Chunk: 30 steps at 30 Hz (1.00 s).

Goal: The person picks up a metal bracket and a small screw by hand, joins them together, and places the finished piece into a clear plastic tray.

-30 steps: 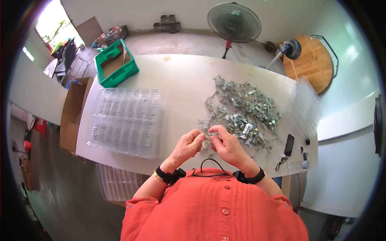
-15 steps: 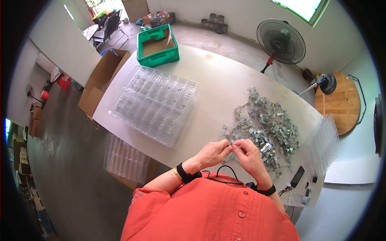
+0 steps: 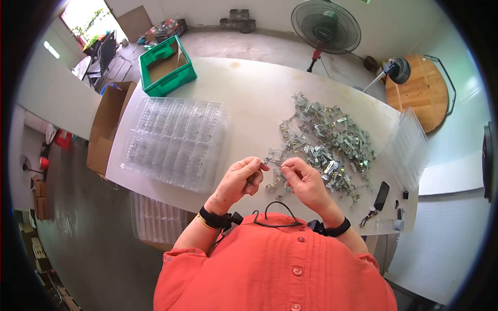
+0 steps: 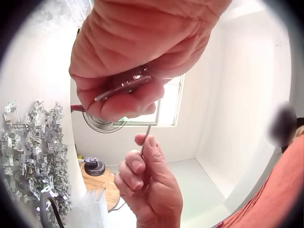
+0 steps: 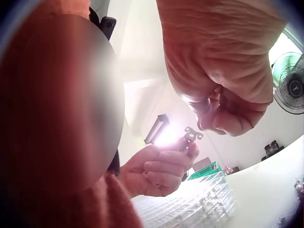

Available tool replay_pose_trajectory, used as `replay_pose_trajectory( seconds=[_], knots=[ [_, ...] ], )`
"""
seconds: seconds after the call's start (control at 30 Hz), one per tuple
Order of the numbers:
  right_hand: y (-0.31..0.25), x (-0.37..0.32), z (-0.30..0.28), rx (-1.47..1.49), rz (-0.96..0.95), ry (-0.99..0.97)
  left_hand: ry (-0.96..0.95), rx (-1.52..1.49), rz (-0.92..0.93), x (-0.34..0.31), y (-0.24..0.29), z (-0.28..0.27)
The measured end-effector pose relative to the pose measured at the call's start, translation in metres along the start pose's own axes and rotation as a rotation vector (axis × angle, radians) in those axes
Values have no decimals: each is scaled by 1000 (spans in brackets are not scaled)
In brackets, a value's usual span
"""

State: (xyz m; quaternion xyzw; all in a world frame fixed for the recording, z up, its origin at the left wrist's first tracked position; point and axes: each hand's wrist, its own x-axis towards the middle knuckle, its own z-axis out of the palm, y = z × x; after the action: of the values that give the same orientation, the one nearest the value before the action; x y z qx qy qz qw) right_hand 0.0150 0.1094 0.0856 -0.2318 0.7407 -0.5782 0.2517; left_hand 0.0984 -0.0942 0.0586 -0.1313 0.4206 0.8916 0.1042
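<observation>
In the head view my left hand [image 3: 236, 182] and right hand [image 3: 310, 189] face each other a little apart, over the table's near edge. A small metal bracket [image 4: 124, 88] sits in the curled fingers of the left hand. Its lobed end [image 5: 192, 134] sticks out past the fingertips in the right wrist view. Between thumb and forefinger, the right hand pinches a thin metal strip [image 4: 146, 137], seen edge-on in the left wrist view. Just beyond the hands spreads a heap of small metal brackets [image 3: 340, 142], a few of them loose near the fingers.
Stacked clear plastic trays [image 3: 174, 145] lie on the left of the white table [image 3: 254, 103], behind them a green crate [image 3: 168, 72]. More clear trays [image 3: 407, 150] stand at the right edge. A phone [image 3: 382, 196] and a bottle [image 3: 389, 224] lie at the near right.
The hands, together at the fingertips before, have drawn apart, the strip staying with the right hand and the bracket with the left. The head view swung right and partly back.
</observation>
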Motion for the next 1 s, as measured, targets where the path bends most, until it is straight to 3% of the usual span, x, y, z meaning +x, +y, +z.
replay_pose_trajectory(
  seconds=[0.27,0.53,0.67,0.77,1.0],
  knots=[
    [-8,4,24,-51,-31,33,-65,37,-10,-8,8,-8],
    [-19,2,43,-226,-63,85,-98,362,67,-19,24,-23],
    [-24,1,53,-266,-93,87,-138,356,35,-25,29,-29],
    [-23,3,59,-245,-47,70,-147,445,55,-28,32,-35],
    [-15,6,63,149,168,-127,-204,571,1,-35,35,-41]
  ],
)
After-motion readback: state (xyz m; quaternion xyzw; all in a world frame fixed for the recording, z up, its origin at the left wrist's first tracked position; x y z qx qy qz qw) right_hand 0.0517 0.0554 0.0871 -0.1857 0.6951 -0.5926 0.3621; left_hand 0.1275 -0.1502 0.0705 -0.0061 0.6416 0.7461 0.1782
